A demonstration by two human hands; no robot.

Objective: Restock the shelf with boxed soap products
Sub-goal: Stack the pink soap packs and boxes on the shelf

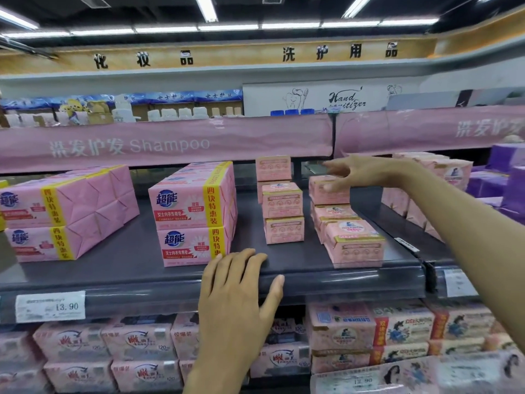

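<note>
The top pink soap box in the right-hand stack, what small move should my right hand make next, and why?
Probably close the right hand around the top pink soap box to get a grip. Its fingers are spread above the box and the thumb is at its front, none curled round it yet; the left hand rests flat on the shelf edge.
</note>
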